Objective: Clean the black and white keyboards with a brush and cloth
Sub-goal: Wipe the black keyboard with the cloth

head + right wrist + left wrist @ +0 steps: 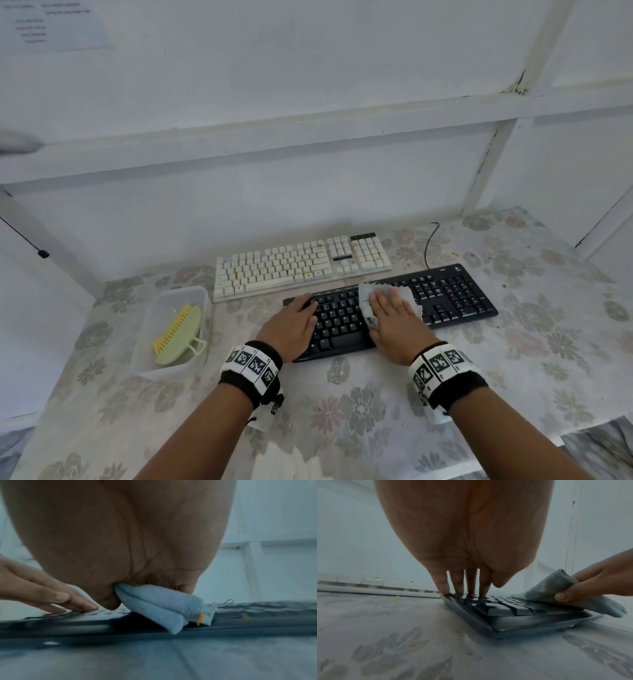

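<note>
The black keyboard [455, 298] lies in front of me, with the crumb-spotted white keyboard [294, 267] behind it. My left hand [294, 325] rests flat on the black keyboard's left end, straight fingers [456, 585] pressing its keys [505, 615]. My right hand [394, 318] lies spread over a pale blue cloth [368, 298] on the keyboard's middle. The thumb [561, 596] pinches a fold of the cloth [547, 588] against the fingers. From the right wrist, the cloth [159, 608] sticks out from under the palm, an orange crumb [199, 618] clinging to it.
A green brush with yellow bristles [178, 334] lies in a clear plastic tub [202, 298] left of the keyboards. The table wears a floral cover [342, 411]. A black cable [430, 243] runs behind the keyboards. A white wall and frame stand close behind.
</note>
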